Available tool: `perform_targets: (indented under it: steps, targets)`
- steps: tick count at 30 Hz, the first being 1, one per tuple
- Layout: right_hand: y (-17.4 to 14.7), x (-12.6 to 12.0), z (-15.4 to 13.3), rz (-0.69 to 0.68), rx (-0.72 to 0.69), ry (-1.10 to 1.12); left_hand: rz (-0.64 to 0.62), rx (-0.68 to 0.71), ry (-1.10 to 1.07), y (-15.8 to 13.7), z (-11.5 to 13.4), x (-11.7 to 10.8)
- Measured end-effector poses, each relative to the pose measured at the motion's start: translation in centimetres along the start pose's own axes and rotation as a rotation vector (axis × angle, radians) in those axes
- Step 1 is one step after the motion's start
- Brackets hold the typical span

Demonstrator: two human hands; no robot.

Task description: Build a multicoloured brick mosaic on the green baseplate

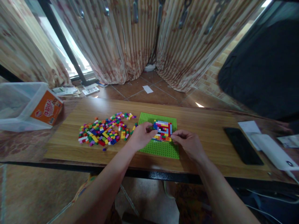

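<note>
A multicoloured toy-brick structure (pixel 163 130) sits on a green studded baseplate (pixel 161 150); its bricks are red, blue, white, yellow and other colours. At its left edge is my left hand (pixel 142 136), closed with thumb and fingers on the bricks. My right hand (pixel 189 142) grips the right edge between bent fingers and thumb. Parts of the structure's sides are hidden by my fingertips, so I cannot tell whether a loose brick is also held. Left of the baseplate lies a spread pile of loose toy bricks (pixel 102 132).
The wooden table (pixel 205 124) carries a black phone (pixel 243 145) at the right, beside a white device (pixel 272 151) with a cable. A clear plastic bin (pixel 21 121) with an orange label stands at the far left. Curtains (pixel 121 46) hang behind.
</note>
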State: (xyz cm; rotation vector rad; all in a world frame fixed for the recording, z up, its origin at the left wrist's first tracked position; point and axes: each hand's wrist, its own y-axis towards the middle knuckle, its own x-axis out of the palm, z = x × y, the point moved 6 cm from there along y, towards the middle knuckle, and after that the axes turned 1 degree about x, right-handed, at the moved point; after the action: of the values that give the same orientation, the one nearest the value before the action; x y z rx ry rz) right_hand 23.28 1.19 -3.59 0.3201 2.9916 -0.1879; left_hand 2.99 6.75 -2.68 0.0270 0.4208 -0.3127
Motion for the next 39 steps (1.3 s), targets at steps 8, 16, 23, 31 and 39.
perform_targets:
  steps: [8, 16, 23, 31, 39]
  targets:
    - [-0.1, 0.4, 0.1, -0.035, 0.055, 0.026, 0.047, -0.016, -0.07, 0.1, -1.2, 0.5]
    - [0.3, -1.3, 0.5, -0.003, 0.16, 0.247, -0.087, -0.114, -0.249, -0.4, -0.7, 1.1]
    - [1.0, -2.7, 0.6, 0.183, 0.083, 0.087, -0.139, -0.074, -0.305, -0.6, -0.8, 2.9]
    - [0.7, -3.2, 0.4, 0.227, 0.031, -0.173, 0.162, 0.044, 0.181, 0.6, -0.9, -5.0]
    - [0.5, -2.6, -0.2, 0.183, -0.04, -0.308, 0.072, -0.065, 0.76, -0.2, -0.7, -6.4]
